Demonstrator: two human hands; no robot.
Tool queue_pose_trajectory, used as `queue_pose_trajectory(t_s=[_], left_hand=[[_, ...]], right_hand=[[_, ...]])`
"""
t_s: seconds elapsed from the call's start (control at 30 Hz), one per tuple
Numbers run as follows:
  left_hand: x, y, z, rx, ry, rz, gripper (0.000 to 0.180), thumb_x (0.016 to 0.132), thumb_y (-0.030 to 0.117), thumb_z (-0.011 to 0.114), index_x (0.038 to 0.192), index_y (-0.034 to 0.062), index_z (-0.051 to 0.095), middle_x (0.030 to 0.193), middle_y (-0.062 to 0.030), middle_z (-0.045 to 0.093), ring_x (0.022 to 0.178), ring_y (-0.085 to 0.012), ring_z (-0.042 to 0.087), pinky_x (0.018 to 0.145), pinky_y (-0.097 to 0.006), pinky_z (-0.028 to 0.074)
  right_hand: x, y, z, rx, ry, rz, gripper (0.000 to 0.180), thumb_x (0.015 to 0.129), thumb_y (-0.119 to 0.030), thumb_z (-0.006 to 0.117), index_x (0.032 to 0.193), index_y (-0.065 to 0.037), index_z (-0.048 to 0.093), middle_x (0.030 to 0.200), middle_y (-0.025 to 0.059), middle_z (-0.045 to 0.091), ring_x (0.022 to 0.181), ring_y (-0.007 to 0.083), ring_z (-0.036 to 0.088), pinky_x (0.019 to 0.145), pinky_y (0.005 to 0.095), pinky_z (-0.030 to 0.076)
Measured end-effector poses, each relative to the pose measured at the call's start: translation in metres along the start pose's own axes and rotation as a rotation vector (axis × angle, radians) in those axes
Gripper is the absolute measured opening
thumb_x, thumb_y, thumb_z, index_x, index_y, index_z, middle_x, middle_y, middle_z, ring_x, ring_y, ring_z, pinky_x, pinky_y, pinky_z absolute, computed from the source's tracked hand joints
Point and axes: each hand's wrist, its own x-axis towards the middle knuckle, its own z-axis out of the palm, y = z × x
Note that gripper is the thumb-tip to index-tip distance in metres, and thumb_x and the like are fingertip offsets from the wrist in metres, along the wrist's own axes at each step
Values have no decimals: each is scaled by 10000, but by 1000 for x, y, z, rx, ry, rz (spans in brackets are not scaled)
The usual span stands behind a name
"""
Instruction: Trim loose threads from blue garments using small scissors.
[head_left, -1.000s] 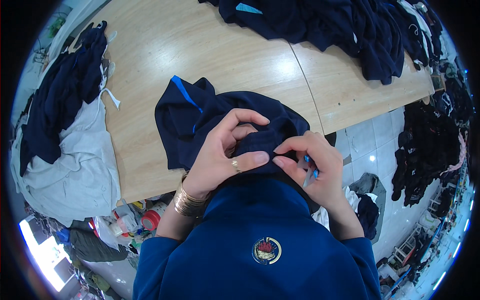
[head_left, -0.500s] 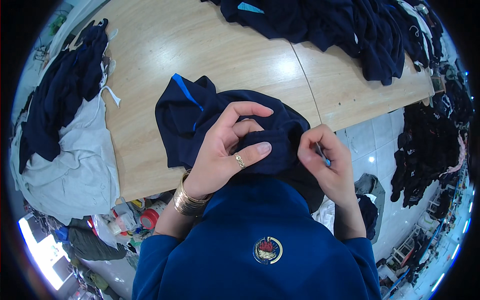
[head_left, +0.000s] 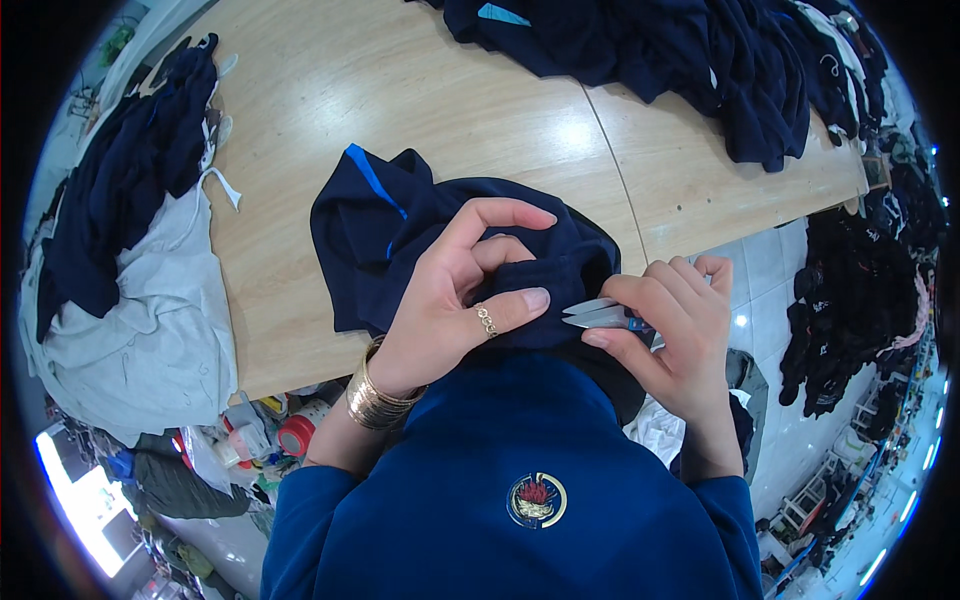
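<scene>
A navy garment (head_left: 380, 220) with a bright blue stripe lies bunched at the table's near edge. My left hand (head_left: 455, 290), with a ring and gold bangles, grips its gathered band between thumb and fingers. In my right hand (head_left: 670, 320) are small thread snips (head_left: 598, 314) with a blue part at the grip. Their two blades stand apart and point left at the garment, close to the band. Whether the tips touch the cloth I cannot tell.
More navy garments (head_left: 640, 50) are heaped at the table's (head_left: 290, 130) far side. Dark clothing (head_left: 130, 170) and pale grey cloth (head_left: 170, 330) hang over its left end. Black clothes (head_left: 855, 310) lie on the tiled floor at right. A red-lidded container (head_left: 297, 436) stands below the near edge.
My right hand has turned and opened out a little, bringing the snips' blades into view, pointed at the cloth. My left hand keeps its grip, shifted slightly right.
</scene>
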Motion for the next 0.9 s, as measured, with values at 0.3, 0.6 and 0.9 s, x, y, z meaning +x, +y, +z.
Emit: queue_pose_trajectory(t_s=[0.3, 0.6, 0.9], left_hand=[[-1, 2, 2, 66, -20, 48, 456, 775, 64, 610, 1187, 33, 416, 798, -8, 575, 726, -30, 512, 632, -164, 359], [1, 6, 1, 224, -75, 119, 465, 777, 61, 598, 1197, 34, 400, 816, -2, 579, 755, -44, 514, 738, -205, 369], [0, 6, 1, 257, -100, 106, 469, 776, 68, 600, 1200, 37, 401, 903, -17, 592, 771, -55, 525, 758, -218, 377]], right_hand=[[4, -3, -6, -56, -58, -21, 275, 720, -392, 663, 790, -137, 590, 621, -30, 438, 584, 126, 417, 641, 330, 252], [6, -1, -10, -81, -95, -46, 260, 711, -388, 671, 777, -152, 586, 617, -33, 417, 586, 125, 409, 651, 333, 255], [8, 1, -9, -61, -64, -93, 351, 648, -441, 688, 759, -119, 604, 579, -9, 415, 551, 150, 368, 628, 332, 236]])
